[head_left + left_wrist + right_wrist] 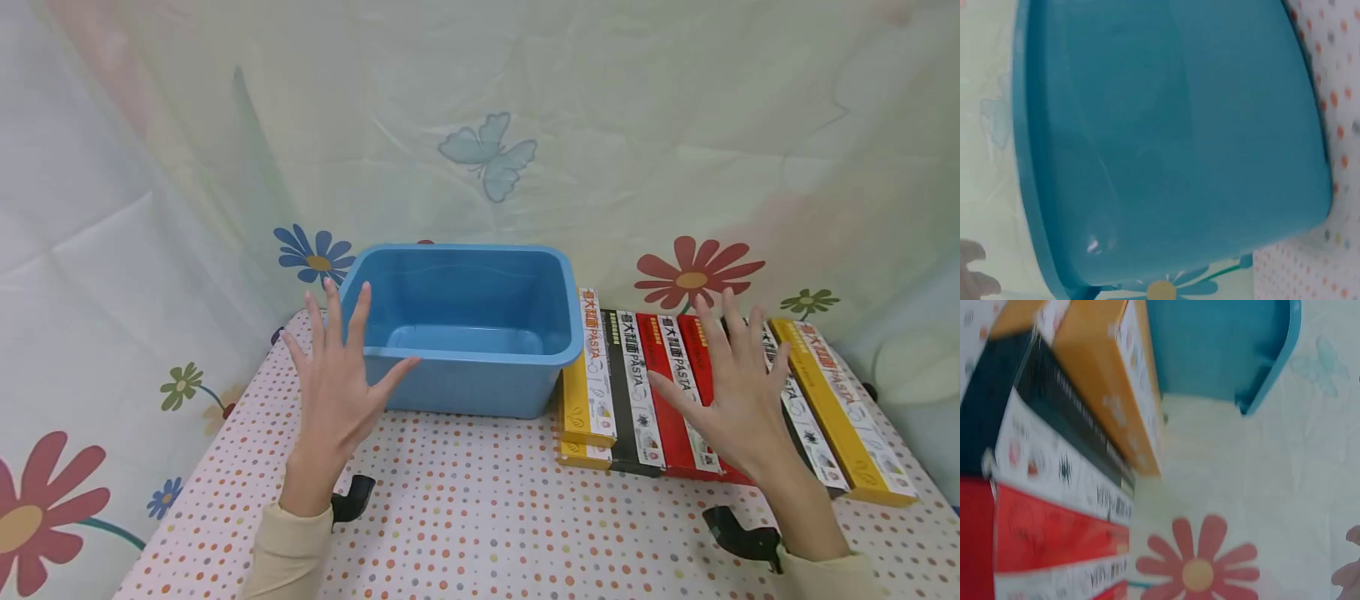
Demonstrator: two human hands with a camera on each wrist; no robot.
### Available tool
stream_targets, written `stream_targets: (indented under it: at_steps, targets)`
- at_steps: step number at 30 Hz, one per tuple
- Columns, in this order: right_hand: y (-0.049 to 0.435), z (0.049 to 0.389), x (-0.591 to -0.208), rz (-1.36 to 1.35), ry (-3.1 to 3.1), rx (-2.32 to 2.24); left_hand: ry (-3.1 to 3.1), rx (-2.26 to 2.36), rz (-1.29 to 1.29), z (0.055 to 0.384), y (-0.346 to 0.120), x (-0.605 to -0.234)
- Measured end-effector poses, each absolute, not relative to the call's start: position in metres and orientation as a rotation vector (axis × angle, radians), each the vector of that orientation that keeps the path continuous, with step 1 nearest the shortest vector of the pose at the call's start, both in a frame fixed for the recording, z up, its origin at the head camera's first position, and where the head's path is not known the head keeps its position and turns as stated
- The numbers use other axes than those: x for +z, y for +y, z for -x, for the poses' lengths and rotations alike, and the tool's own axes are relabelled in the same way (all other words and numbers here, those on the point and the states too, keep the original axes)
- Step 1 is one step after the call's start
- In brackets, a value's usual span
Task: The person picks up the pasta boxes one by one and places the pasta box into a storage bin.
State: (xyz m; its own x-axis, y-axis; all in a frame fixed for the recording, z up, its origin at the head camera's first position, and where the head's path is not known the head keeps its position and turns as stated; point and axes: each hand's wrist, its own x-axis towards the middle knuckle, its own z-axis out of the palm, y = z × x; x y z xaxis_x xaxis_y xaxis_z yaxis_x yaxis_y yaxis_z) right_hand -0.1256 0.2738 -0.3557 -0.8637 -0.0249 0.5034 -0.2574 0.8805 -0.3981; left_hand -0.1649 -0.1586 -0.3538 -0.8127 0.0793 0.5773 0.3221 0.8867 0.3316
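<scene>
My left hand [333,387] is raised with its fingers spread, overlapping the front left corner of a blue plastic tub [465,383] in the head view. The tub holds nothing that shows. Over on the right, my right hand [738,396] is held up in the same way, fingers splayed, in front of a row of pasta boxes. These are a black box [626,400], red boxes [667,392] and a yellow box [847,408] at the right end. Another yellow box [588,392] lies on top at the row's left end. Both hands hold nothing.
A dotted cloth covers the table [450,500]. Behind it hangs a pale curtain [600,125] with flowers and a butterfly. The tub's right side stands close against the stacked yellow box. Black wrist mounts [738,537] sit below both hands.
</scene>
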Motion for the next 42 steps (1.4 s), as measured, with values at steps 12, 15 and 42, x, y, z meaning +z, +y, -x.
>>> stream_targets:
  at_steps: [12, 15, 42]
  targets:
    - [0.222, 0.115, -0.386, -0.208, -2.434, 1.163, -2.210, -1.183, -0.020, 0.126, -0.142, -0.373]
    - [0.212, 0.115, -0.397, -0.180, -2.441, 1.249, -2.220, -1.314, -0.054, 0.125, -0.133, -0.381]
    - [0.172, 0.134, -0.450, 0.191, -2.616, 1.303, -1.584, -2.019, -0.035, 0.154, -0.070, -0.392]
